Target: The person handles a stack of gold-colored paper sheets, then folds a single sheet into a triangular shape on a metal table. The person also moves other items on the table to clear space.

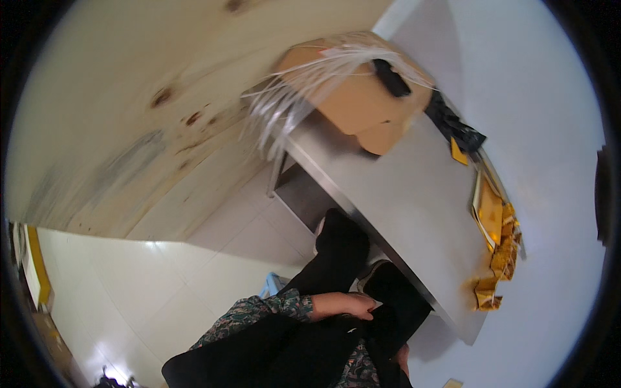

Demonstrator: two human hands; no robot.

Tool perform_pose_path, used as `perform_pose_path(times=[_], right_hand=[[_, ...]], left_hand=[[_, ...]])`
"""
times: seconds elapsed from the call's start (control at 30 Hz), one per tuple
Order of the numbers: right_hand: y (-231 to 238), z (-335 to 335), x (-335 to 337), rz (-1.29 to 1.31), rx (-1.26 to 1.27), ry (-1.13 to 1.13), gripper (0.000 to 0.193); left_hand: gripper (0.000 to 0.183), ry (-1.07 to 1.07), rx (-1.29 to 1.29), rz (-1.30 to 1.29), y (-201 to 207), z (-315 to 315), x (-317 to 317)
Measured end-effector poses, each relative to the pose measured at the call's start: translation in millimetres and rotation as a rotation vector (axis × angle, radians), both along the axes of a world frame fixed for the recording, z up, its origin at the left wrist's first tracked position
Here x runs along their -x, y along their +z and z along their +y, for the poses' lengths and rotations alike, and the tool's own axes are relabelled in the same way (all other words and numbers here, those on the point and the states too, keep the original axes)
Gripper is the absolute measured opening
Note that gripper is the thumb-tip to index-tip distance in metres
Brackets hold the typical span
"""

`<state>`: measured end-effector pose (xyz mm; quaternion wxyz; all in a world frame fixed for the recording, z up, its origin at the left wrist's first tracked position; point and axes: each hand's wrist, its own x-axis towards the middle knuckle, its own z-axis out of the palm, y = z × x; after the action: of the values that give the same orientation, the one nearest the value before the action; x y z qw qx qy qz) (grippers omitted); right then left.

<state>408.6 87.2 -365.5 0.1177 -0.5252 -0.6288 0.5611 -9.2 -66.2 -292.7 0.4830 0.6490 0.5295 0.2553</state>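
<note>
My left hand (pixel 361 306) rests over my lap, in front of the dark cloth of my clothes. Its fingers are curled and pressed together, and whatever may be in them is hidden. My right hand (pixel 403 357) shows only as a sliver beside my right thigh. Its fingers are out of sight behind the dark cloth. Both hands are apart from the metal table (pixel 401 207), whose near edge runs above my knees.
A cardboard box (pixel 349 90) with clear plastic strips (pixel 284 97) and a black object (pixel 391 77) sits on the table's far end. Yellow packaging (pixel 495 213) and black plastic (pixel 453 123) lie along the wall. A wooden panel (pixel 129 129) rises at left; a blue stool (pixel 273 284) stands by my leg.
</note>
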Motion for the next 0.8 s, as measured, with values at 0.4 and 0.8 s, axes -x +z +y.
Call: perform_pose_path(times=[0.4,0.8], right_hand=[[60.1,-49.3,15.7,0.189,-0.143,-0.504,0.027],[226.4,-15.7,42.8,0.506,-0.614,-0.684,0.026]], left_hand=[[0.041,-0.146,-0.053,-0.262,88.9,-28.9,31.5],[0.035,-0.225,-0.034,-0.396,267.5,25.5,62.6]])
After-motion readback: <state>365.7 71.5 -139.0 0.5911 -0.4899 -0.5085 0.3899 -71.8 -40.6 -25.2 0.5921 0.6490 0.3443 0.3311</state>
